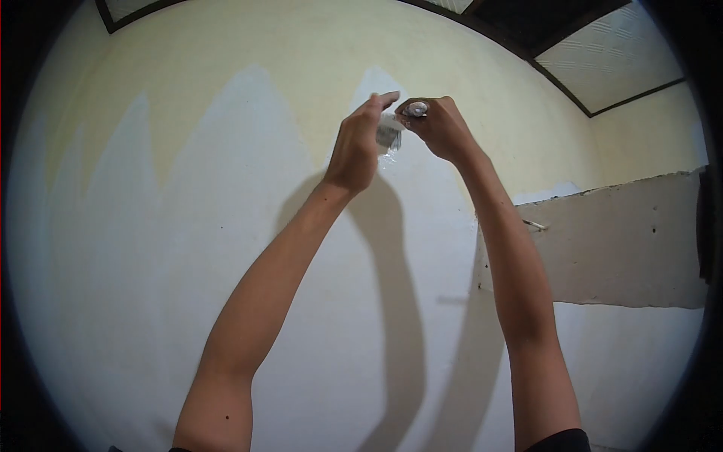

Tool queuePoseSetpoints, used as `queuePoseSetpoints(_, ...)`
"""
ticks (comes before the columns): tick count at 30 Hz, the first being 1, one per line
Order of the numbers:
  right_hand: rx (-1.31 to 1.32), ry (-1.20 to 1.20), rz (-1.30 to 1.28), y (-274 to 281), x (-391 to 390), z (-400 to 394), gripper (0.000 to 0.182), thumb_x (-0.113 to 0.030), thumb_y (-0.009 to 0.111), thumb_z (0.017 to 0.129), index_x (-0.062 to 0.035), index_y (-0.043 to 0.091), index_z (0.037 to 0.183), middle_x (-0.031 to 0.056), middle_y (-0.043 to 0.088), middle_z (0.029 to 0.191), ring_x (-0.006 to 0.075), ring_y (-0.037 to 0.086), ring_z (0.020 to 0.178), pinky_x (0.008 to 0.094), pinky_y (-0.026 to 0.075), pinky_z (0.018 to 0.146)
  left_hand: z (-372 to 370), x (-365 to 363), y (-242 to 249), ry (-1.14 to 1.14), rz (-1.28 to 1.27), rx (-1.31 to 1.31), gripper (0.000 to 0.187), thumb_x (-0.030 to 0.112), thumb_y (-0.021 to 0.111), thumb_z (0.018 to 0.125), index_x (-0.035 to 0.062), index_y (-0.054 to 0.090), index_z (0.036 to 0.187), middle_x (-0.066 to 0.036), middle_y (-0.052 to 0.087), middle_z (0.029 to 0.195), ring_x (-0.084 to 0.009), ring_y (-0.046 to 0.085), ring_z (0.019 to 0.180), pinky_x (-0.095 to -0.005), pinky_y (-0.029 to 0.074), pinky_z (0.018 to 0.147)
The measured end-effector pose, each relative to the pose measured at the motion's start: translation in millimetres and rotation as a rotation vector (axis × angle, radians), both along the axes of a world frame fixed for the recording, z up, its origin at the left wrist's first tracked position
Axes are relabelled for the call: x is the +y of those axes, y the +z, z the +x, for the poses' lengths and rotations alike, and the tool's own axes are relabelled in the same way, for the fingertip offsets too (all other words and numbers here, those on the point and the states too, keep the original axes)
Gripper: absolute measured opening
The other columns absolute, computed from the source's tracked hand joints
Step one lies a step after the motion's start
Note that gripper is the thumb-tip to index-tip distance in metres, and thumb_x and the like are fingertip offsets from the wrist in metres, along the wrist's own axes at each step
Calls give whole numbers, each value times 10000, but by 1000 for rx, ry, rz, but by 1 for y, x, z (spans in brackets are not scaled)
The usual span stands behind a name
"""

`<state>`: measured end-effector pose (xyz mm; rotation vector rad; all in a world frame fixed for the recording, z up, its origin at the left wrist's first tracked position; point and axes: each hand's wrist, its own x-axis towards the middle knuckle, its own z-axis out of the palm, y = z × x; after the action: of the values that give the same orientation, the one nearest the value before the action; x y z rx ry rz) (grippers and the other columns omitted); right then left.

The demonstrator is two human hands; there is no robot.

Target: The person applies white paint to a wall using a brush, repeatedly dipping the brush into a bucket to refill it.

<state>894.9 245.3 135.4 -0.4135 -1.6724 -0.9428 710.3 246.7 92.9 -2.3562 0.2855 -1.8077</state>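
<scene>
My right hand (437, 126) is closed around a paintbrush (388, 138). The pale end of its handle pokes out of the fist, while a greyish part shows between my two hands. Beside it on the left, my left hand (355, 143) is raised with fingers extended and thumb apart. Whether the left palm touches the brush is hidden. Both hands are up in front of a wall (248, 196), where white paint rises in jagged peaks over pale yellow. A wet, glossy patch shows just below the brush.
At the right, a bare grey-brown panel (617, 241) with rough edges is set in the wall, and a small light peg (535, 224) sticks out near its left end. Above are dark-framed ceiling panels (602, 56). Shadows of my arms fall on the wall.
</scene>
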Motion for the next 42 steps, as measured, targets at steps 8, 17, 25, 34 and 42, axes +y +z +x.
queuePoseSetpoints(8, -11, 170, 359, -5, 44, -10, 239, 45, 713, 845, 23, 705, 1083, 198, 733, 1099, 392, 714, 982, 414, 579, 842, -8, 22, -4, 70, -69, -89, 686, 420, 222, 1094, -120, 524, 1390, -250, 568, 1426, -324, 483, 1395, -405, 280, 1221)
queuePoseSetpoints(17, -43, 132, -81, -132, 8, 6, 226, 37, 716, 800, 16, 711, 1025, 202, 730, 1006, 385, 714, 884, 398, 568, 789, -26, 6, -70, 414, 149, 131, 462, 218, 427, 1038, -73, 530, 1382, -250, 578, 1391, -372, 533, 1335, -420, 383, 1147)
queuePoseSetpoints(25, 164, 222, 214, -130, -5, 0, 240, -13, 731, 860, 7, 741, 1099, 209, 741, 1098, 353, 741, 986, 374, 590, 856, -10, 5, -71, 348, 189, 64, 477, 199, 449, 999, -114, 529, 1350, -289, 563, 1387, -414, 520, 1327, -454, 384, 1148)
queuePoseSetpoints(34, 217, 259, 416, -6, 62, -40, 354, 42, 712, 842, 23, 707, 1195, 217, 711, 1208, 352, 711, 1092, 380, 580, 925, 9, 27, -21, 296, 194, -181, 502, 213, 438, 1004, -111, 504, 1382, -278, 543, 1412, -400, 513, 1345, -442, 389, 1148)
queuePoseSetpoints(42, 185, 254, 397, 12, 82, -55, 343, 65, 682, 783, 44, 710, 1125, 233, 721, 1120, 378, 721, 1000, 397, 577, 847, 3, 35, -1, 293, 143, -259, 490, 229, 428, 1028, -99, 524, 1379, -269, 562, 1398, -379, 527, 1342, -419, 393, 1144)
